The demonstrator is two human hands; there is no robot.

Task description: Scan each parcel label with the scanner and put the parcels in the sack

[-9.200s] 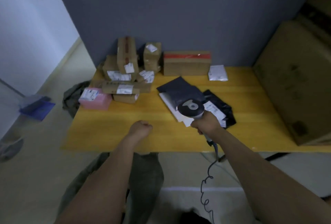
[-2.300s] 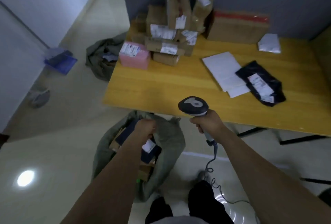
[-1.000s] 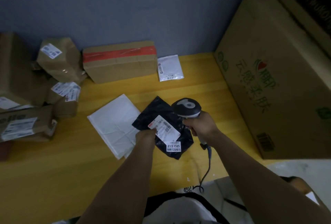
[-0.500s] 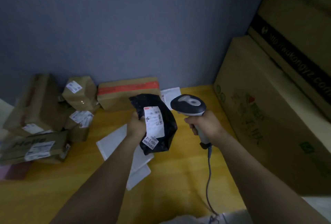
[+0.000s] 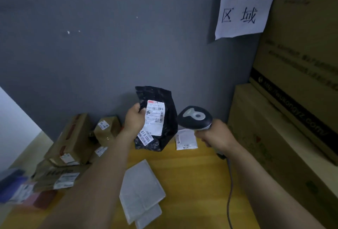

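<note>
I read 81-5-1505 on the black parcel's (image 5: 164,133) sticker (image 5: 145,138) below my left fingers (image 5: 140,109), and 入库区域 on the paper sign (image 5: 243,3) above them.

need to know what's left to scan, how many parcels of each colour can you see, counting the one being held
black bag: 1, in the left hand
white bags: 3
brown boxes: 3 in plain sight
pink box: 1
total: 8, and the pile may hide more

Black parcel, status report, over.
Left hand grips black parcel, held up, label showing. Right hand grips scanner beside it. Nothing covers the label.
</note>
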